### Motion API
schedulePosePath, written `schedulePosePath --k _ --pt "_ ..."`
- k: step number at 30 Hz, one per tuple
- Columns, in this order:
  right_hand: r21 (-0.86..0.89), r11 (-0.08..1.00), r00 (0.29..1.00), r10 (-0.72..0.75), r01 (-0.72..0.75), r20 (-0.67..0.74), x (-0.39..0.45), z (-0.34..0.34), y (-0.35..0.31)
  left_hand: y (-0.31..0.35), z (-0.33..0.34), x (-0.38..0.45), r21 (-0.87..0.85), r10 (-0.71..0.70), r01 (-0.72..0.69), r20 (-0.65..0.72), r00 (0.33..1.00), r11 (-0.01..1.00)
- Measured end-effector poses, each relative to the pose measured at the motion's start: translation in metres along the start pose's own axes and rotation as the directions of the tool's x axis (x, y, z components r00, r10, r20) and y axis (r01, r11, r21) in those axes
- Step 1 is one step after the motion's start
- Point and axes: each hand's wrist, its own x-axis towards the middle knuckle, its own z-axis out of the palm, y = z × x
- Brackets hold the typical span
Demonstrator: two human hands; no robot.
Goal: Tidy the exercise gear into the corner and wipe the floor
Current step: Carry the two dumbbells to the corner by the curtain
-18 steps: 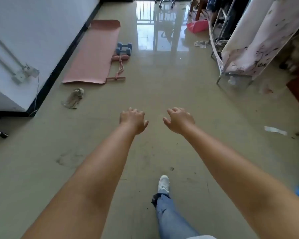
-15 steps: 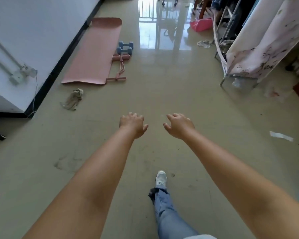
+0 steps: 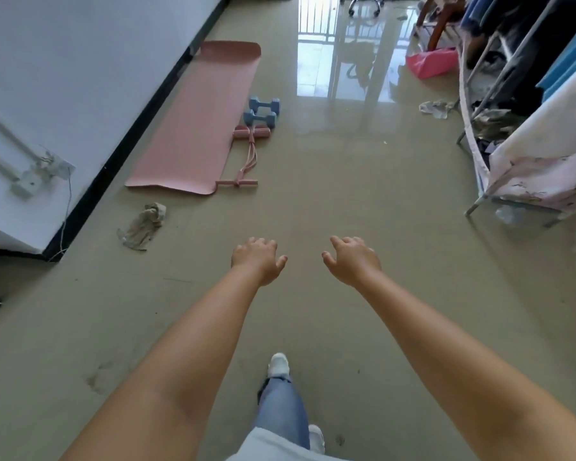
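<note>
Left hand and right hand: each grip loose, empty. Mat, dumbbells, pull band by the wall ahead, rag nearer. Risk: my feet slipping on glossy floor, tripping on the band.

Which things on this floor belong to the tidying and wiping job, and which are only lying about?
For the job:
mat
dumbbells
pull rope
rag, likely for wiping
left hand and right hand, both empty

Lying about:
clothes rack
pink bag
crumpled cloth
chair base
</note>
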Motion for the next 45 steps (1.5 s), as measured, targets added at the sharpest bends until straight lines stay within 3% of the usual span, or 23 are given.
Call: schedulePosePath --k 12,22,33,45 --pt "-0.039 0.999 0.999 -0.009 0.007 -0.042 0.311 -0.149 -0.025 -0.049 -0.172 0.296 -0.019 -0.031 0.031 -0.04 0.999 0.999" --pt "-0.046 0.999 1.0 0.002 -0.003 -0.019 0.555 -0.255 0.009 -0.05 -0.296 0.536 0.029 -0.023 0.024 -0.012 1.0 0.999" --pt "-0.1 0.987 0.991 -0.124 0.128 0.049 0.838 -0.399 0.012 -0.068 -0.445 0.772 -0.121 -0.171 0.166 -0.035 0.985 0.979" --pt "-0.184 0.951 0.965 -0.227 0.249 0.135 1.154 -0.493 -0.073 -0.186 -0.547 1.04 -0.229 -0.359 0.372 0.097 0.928 0.9"
